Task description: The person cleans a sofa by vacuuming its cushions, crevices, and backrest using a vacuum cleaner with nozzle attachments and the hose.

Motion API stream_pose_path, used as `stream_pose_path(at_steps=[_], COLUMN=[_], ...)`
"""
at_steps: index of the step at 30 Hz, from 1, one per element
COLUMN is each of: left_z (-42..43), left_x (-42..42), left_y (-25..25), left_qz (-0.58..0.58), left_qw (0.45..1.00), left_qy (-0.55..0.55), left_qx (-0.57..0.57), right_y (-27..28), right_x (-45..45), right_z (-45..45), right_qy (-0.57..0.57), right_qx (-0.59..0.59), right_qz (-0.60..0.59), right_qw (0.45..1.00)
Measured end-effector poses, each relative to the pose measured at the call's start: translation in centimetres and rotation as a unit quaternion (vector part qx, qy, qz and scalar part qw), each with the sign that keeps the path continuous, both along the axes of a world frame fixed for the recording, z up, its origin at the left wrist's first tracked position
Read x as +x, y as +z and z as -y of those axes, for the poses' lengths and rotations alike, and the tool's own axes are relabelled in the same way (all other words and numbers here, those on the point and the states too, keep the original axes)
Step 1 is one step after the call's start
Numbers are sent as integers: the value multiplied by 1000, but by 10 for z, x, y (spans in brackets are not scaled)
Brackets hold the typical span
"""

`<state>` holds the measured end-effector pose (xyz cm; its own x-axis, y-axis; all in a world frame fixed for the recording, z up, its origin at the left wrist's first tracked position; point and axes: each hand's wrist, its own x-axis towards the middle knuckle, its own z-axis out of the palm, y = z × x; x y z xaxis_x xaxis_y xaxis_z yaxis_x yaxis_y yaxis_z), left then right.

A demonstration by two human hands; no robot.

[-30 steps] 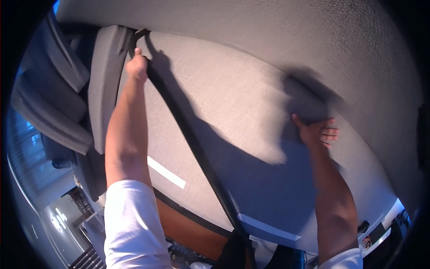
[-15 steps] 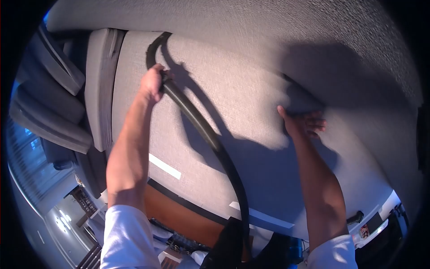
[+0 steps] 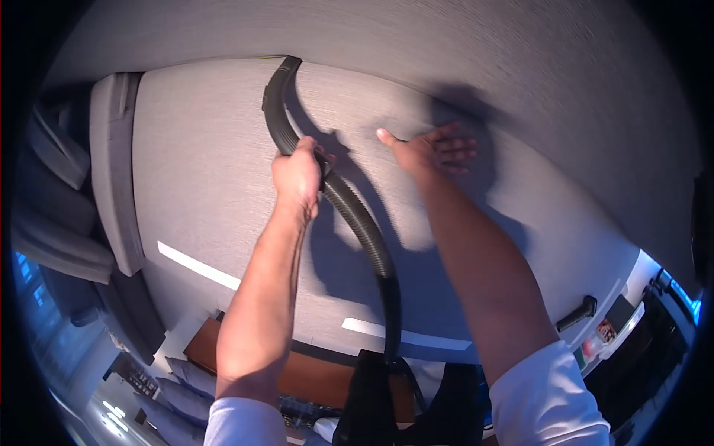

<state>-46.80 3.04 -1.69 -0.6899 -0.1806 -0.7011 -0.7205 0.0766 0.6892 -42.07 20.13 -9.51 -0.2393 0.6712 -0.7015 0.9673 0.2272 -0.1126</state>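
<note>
A black vacuum hose (image 3: 358, 219) with a curved tube and flat nozzle runs across a light grey sofa seat (image 3: 201, 149). My left hand (image 3: 297, 175) is wrapped round the tube where it joins the ribbed hose. The nozzle end touches the seam between seat and backrest (image 3: 357, 37). To the right of the hose, my right hand (image 3: 435, 151) has its fingers spread over the seat fabric, with nothing in it. Whether the palm presses on the fabric cannot be made out.
Loose grey cushions (image 3: 115, 171) stand at the left. White strips (image 3: 197, 265) lie along the seat's front part. A small black attachment (image 3: 577, 314) is at the lower right. An orange-brown surface (image 3: 316, 379) shows below the seat edge.
My left hand has moved right and nearer with the tube, and the nozzle has shifted right along the seam. My right hand has moved left and up, closer to the hose. The view has shifted.
</note>
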Motion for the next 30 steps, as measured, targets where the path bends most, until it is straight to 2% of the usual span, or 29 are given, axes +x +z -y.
stream_pose_path(at_steps=[4, 7, 8, 10, 12, 16, 18, 20, 21, 22, 23, 24, 25, 26, 28, 30], left_z=[-52, -84, -85, -79, -50, -62, -77, -92, -103, -114, -129, -143, -156, -169, -210, -240], left_x=[63, 108, 112, 107, 83, 85, 101, 112, 120, 127, 136, 146, 156, 168, 211, 242], left_y=[8, 12, 14, 19, 4, 14, 2, -12, -20, -23, -26, -32, -44, -36, -17, -35], left_qz=[14, 19, 16, 2, 7, 11, -14, -34, -52, -55, -55, -55, -60, -44, -47, -47], left_qw=[1000, 996, 995, 976, 964, 977, 977, 978, 979, 978, 982, 985, 983, 986, 978, 976], left_qy=[-27, -87, -99, -197, -252, -199, -198, -188, -173, -177, -157, -137, -125, -125, -154, -169], left_qx=[-1, 7, 12, -96, -87, -74, -77, -87, -97, -100, -93, -87, -119, -106, -129, -126], right_y=[3, 2, 2, 15, 29, 36, 12, 2, 0, -23, -19, 12, 1, -11, -20, -28], right_x=[3, 10, 9, 11, 26, 85, 143, 229, 291, 366, 424, 471, 515, 537, 540, 540], right_z=[-3, -8, -8, -13, -23, -48, -70, -97, -119, -141, -159, -184, -201, -204, -213, -221], right_qy=[4, 3, 2, 8, 28, 106, 214, 222, 191, 224, 169, 117, 71, 26, 23, 23], right_qx=[-2, -21, -36, -64, -101, -170, -137, -7, 48, 181, 192, 151, 162, 171, 125, 76], right_qz=[-20, -43, -58, -39, -83, -219, -328, -321, -303, -327, -221, -198, -116, -31, -2, 23], right_qw=[1000, 999, 998, 997, 991, 955, 910, 921, 932, 900, 941, 961, 977, 984, 992, 997])
